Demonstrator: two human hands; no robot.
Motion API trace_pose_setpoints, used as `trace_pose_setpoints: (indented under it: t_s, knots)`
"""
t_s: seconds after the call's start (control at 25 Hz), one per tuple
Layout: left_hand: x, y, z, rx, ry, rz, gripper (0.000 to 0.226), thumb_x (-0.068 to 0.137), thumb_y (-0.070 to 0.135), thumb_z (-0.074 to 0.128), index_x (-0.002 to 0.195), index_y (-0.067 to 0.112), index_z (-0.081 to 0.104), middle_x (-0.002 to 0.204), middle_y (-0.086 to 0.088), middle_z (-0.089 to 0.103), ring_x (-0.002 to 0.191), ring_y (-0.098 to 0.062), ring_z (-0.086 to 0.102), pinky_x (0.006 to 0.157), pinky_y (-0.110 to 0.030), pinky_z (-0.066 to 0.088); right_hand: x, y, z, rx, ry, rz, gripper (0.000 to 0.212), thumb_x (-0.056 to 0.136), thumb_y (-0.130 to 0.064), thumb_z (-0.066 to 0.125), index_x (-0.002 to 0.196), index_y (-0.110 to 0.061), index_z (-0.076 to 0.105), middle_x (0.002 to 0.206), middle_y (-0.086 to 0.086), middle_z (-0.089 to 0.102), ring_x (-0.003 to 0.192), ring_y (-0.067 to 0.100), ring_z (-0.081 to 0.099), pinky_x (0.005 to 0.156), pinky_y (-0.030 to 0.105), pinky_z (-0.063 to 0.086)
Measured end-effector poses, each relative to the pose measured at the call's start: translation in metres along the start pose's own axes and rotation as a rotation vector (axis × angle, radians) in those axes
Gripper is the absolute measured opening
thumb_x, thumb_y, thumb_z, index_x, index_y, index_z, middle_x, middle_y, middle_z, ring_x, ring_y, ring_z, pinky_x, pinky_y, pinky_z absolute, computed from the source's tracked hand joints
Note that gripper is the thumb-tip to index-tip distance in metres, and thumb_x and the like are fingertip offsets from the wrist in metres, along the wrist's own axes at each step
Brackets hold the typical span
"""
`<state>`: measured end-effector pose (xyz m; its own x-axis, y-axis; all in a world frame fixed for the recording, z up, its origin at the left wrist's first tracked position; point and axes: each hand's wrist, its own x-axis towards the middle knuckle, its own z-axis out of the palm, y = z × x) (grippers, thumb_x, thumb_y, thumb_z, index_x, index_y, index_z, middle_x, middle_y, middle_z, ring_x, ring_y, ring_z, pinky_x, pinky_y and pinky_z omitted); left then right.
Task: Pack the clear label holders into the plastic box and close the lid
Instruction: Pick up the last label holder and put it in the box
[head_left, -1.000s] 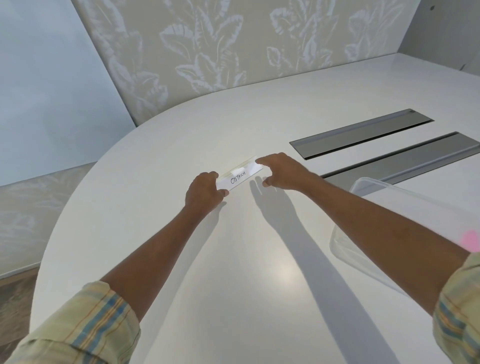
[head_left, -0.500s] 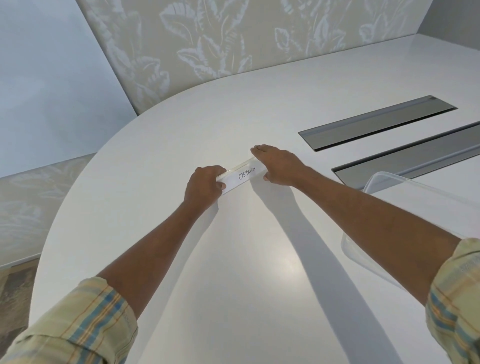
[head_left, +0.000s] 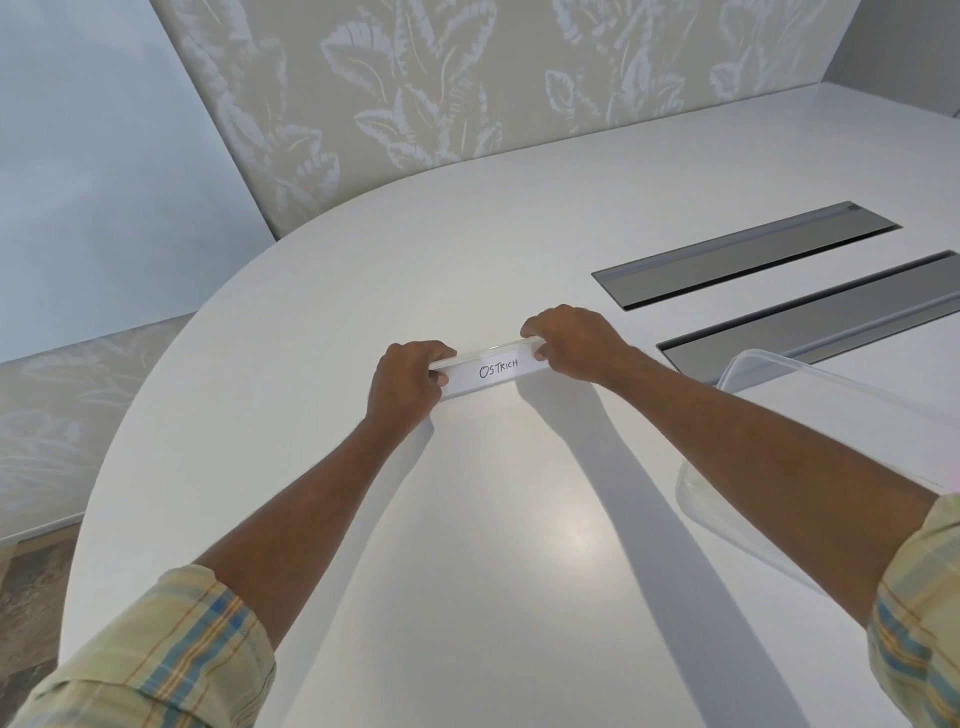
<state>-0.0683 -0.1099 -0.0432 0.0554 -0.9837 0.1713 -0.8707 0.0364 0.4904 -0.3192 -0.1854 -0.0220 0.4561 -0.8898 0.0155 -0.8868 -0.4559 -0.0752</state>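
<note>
A clear label holder (head_left: 488, 370) with a white card reading "OSTRICH" sits over the middle of the white table (head_left: 467, 571). My left hand (head_left: 408, 387) grips its left end and my right hand (head_left: 574, 343) grips its right end. Whether the holder touches the table I cannot tell. The clear plastic box (head_left: 769, 379) stands at the right, partly hidden behind my right forearm; no lid can be made out apart from it.
Two long grey recessed panels (head_left: 748, 254) (head_left: 831, 312) lie in the table beyond the box. A leaf-patterned wall (head_left: 467, 78) runs behind the table's curved far edge.
The holder has turned from a slant to nearly level and faces me squarely. Both hands have closed more firmly on its ends. The view has shifted slightly left.
</note>
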Motion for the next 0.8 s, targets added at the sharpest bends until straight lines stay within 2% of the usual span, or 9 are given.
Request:
trace_pose_setpoints:
  t_s: [0.2, 0.36, 0.4, 0.56, 0.8]
  knots:
    - [-0.002, 0.007, -0.01, -0.045, 0.025, 0.016, 0.049, 0.083, -0.009, 0.06, 0.118, 0.018, 0.081, 0.11, 0.002, 0.083, 0.094, -0.018, 0.078, 0.09, -0.035, 0.06, -0.016, 0.002, -0.016, 0.061, -0.009, 0.017, 0.03, 0.095, -0.011, 0.066, 0.122, -0.022, 0.072, 0.119, 0.002, 0.075, 0.109, 0.03, 0.068, 0.084, 0.038, 0.054]
    - [-0.002, 0.017, -0.02, -0.059, 0.021, 0.056, 0.051, 0.082, -0.011, 0.058, 0.118, 0.017, 0.081, 0.106, 0.001, 0.084, 0.084, -0.015, 0.079, 0.071, -0.025, 0.053, -0.032, 0.005, -0.036, 0.09, 0.008, 0.022, 0.028, 0.095, -0.01, 0.067, 0.12, -0.02, 0.073, 0.119, 0.0, 0.076, 0.11, 0.028, 0.067, 0.083, 0.036, 0.051]
    - [-0.002, 0.022, -0.024, -0.062, 0.021, 0.068, 0.052, 0.082, -0.011, 0.057, 0.118, 0.017, 0.081, 0.105, 0.001, 0.084, 0.083, -0.014, 0.079, 0.071, -0.025, 0.052, -0.038, 0.006, -0.043, 0.096, 0.014, 0.028, 0.029, 0.095, -0.009, 0.066, 0.12, -0.02, 0.073, 0.119, 0.0, 0.077, 0.111, 0.027, 0.067, 0.083, 0.035, 0.05]
    - [-0.001, 0.044, -0.038, -0.073, 0.039, 0.135, 0.056, 0.08, -0.013, 0.053, 0.118, 0.017, 0.081, 0.106, 0.002, 0.084, 0.083, -0.009, 0.079, 0.092, -0.033, 0.061, -0.061, 0.016, -0.072, 0.123, 0.055, 0.05, 0.032, 0.093, -0.004, 0.066, 0.12, -0.019, 0.075, 0.114, -0.001, 0.079, 0.107, 0.028, 0.068, 0.081, 0.036, 0.051]
    - [0.001, 0.096, -0.053, -0.075, 0.054, 0.264, 0.047, 0.086, -0.01, 0.062, 0.12, 0.018, 0.08, 0.113, 0.003, 0.083, 0.094, -0.016, 0.079, 0.091, -0.034, 0.061, -0.106, 0.041, -0.113, 0.141, 0.127, 0.119, 0.026, 0.09, -0.006, 0.07, 0.109, -0.021, 0.078, 0.103, -0.003, 0.081, 0.084, 0.025, 0.069, 0.07, 0.036, 0.054]
